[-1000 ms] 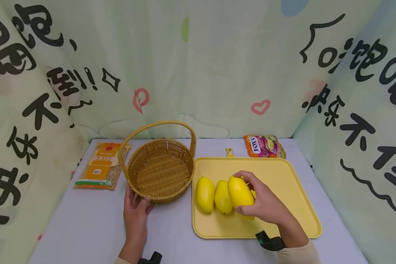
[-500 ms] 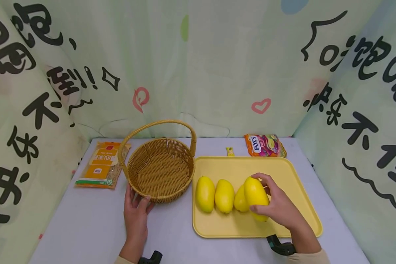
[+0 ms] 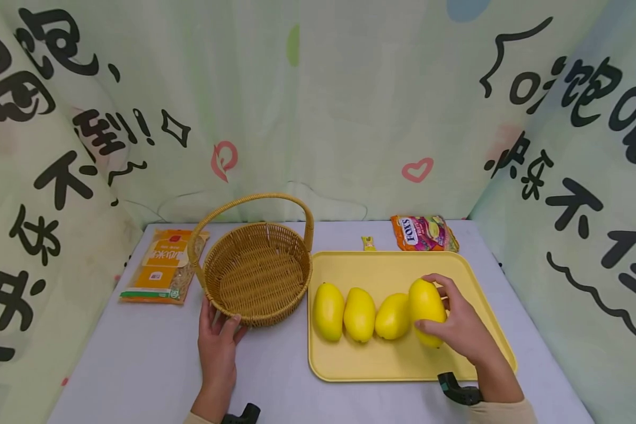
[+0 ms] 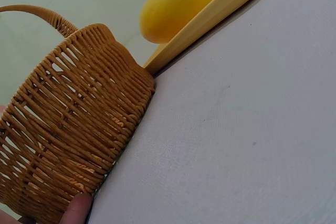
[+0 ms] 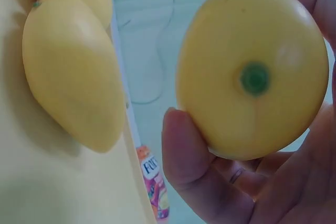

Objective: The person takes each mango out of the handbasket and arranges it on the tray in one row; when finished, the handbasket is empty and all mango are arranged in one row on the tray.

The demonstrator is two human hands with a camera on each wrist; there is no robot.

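Observation:
My right hand grips a yellow mango over the right part of a yellow tray. In the right wrist view, the green stem end of this mango faces the camera, with thumb and fingers around its sides. Whether it touches the tray cannot be told. Three more mangoes lie in a row to its left, the closest being the mango beside it. My left hand rests against the near outer wall of a wicker basket, its thumb tip on the weave in the left wrist view. Nothing lies in the basket.
An orange bag of grain lies left of the basket. Behind the tray are a Fox's candy bag and a small yellow packet. The basket's tall handle arches upward. Printed curtains stand around the table.
My right hand has carried its mango rightward along the tray, away from the other mangoes, uncovering the third one. My left hand and the basket have stayed in place.

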